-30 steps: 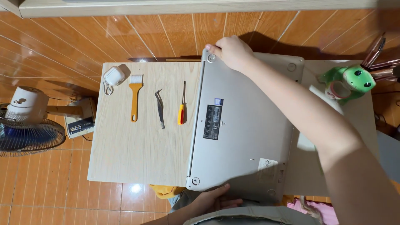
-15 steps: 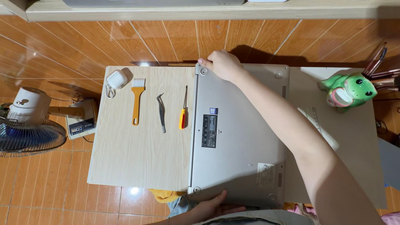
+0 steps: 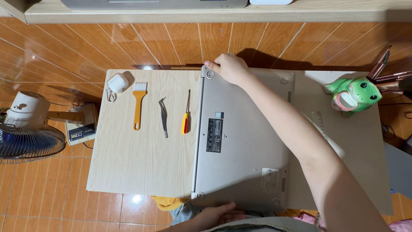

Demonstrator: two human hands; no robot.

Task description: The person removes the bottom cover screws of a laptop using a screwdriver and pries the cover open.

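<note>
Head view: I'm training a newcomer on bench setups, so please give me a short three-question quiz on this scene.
1. True or false: the laptop lies with its underside up.
2. Which tool lies nearest the laptop's left edge: A brush, B tweezers, C screwdriver?
3. Which of the laptop's corners does the right hand grip?

Key: 1 true. 2 C. 3 The far left corner; the left hand is at the near edge.

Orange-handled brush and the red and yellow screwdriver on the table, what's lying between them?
Bent metal tweezers lie between the brush and the screwdriver, apart from both, on the wooden table, seen in the head view.
</note>
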